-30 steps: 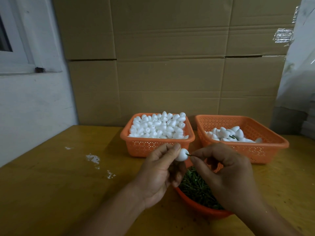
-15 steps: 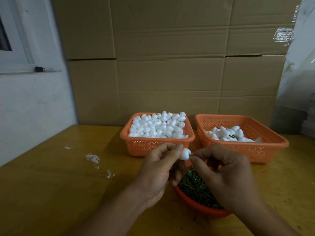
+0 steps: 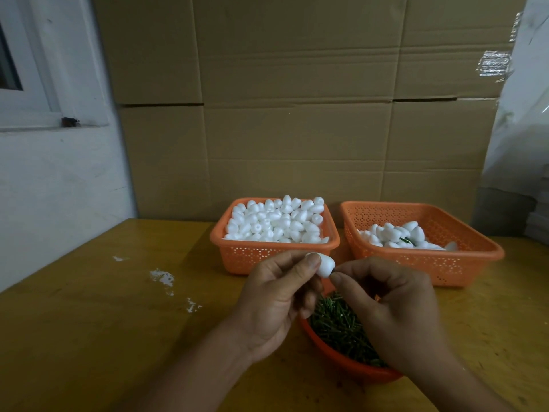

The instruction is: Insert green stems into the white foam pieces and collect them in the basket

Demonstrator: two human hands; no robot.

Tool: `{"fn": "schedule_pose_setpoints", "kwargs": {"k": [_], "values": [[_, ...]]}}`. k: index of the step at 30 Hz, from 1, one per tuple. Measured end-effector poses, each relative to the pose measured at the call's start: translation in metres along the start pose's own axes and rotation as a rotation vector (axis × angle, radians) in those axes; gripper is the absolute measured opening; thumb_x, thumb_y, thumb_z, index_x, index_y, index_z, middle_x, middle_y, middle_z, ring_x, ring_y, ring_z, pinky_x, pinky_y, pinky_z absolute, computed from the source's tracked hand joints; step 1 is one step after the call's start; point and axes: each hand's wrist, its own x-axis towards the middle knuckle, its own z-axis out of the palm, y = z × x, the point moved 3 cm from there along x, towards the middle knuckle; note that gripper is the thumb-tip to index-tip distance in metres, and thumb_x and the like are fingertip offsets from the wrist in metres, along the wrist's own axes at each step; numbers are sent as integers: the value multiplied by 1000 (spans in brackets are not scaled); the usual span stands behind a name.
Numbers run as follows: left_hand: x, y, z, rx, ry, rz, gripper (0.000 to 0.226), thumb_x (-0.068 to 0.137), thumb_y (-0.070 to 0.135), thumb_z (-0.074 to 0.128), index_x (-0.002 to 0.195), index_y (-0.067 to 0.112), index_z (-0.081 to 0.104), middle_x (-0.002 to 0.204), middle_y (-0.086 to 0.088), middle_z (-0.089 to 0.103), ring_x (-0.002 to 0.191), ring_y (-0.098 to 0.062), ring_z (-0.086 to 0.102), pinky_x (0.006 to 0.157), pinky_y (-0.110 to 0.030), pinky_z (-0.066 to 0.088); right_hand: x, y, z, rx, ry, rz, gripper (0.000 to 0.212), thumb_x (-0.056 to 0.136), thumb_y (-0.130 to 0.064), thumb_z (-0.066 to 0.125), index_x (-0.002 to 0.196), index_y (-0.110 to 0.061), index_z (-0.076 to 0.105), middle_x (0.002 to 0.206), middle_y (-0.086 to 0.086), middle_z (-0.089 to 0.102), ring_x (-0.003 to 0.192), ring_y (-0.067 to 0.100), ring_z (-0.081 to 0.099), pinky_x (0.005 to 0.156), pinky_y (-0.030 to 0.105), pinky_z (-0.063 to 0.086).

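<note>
Pinched between thumb and fingertip, the left hand [image 3: 276, 295] has its grip on the white foam piece [image 3: 324, 264], while the right hand [image 3: 392, 310] pinches tight at the piece's lower end. A second ago a bit of green stem showed between them; now the right fingertips [image 3: 337, 277] touch the foam. Both hover above the bowl of green stems [image 3: 338, 328] on the tabletop [image 3: 118, 322].

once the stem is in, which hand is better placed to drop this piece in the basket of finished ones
Right. The right hand sits nearest the right basket with finished pieces; the left hand grips the foam piece further away.
</note>
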Motion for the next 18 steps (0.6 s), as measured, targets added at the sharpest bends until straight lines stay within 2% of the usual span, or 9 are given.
{"fn": "schedule_pose_setpoints", "kwargs": {"k": [6,12,16,18], "values": [[0,2,-1,128,41,95,17,84,32,66,83,19,76,62,-1,56,48,-8,46,44,-18,35,0,3,3,-4,-13,20,4,80,-28,77,77,-31,75,68,-11,70,56,11,63,49,18,47],[-1,7,-2,253,64,173,16,86,36,63,79,25,73,60,1,50,47,-8,40,43,-18,31,-2,2,5,86,-27,32,11,76,-40,73,82,-32,77,70,-10,73,59,14,66,52,28,52],[-1,5,-3,266,98,191,19,83,36,67,79,17,71,58,2,51,45,-6,41,42,-16,33,-2,5,7,46,-59,54,3,79,-31,77,82,-32,77,69,-10,72,58,12,65,50,18,48],[0,3,-4,252,129,185,28,79,37,70,83,9,70,56,3,52,43,-6,40,41,-16,32,-3,3,8,43,-90,60,5,80,-26,79,81,-32,77,69,-7,73,57,12,66,51,24,51]]}}
